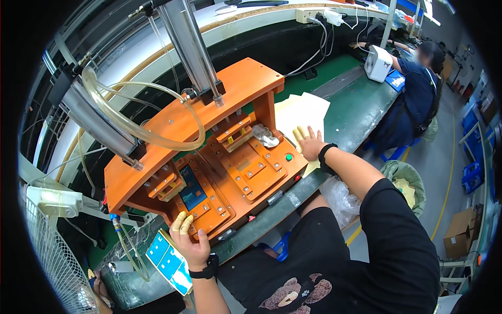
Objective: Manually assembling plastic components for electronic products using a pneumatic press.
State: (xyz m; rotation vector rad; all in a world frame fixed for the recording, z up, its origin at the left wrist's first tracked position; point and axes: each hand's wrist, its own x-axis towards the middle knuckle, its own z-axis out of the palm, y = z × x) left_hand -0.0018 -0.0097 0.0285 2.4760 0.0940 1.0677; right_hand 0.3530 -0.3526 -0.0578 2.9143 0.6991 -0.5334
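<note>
An orange two-station press (196, 131) stands on the bench before me, with two metal cylinders (189, 42) on top. In its left station lies a dark blue flat panel (192, 189); the right station's orange fixture (256, 170) shows no panel. My left hand (189, 243), fingers stretched out in yellow finger covers, is at the press's front left corner; whether it touches cannot be told. Beside it a sheet of bright blue pieces (170, 260) lies on the bench. My right hand (312, 145) is spread, fingertips over pale yellow sheets (306, 110) right of the press.
A green button (288, 157) sits on the press's right front. A crumpled white wad (265, 137) lies inside its right side. Clear hoses (141, 128) loop overhead. A white mesh guard (52, 251) stands left. Farther right are a white boxy device (377, 64) and a seated person (413, 99).
</note>
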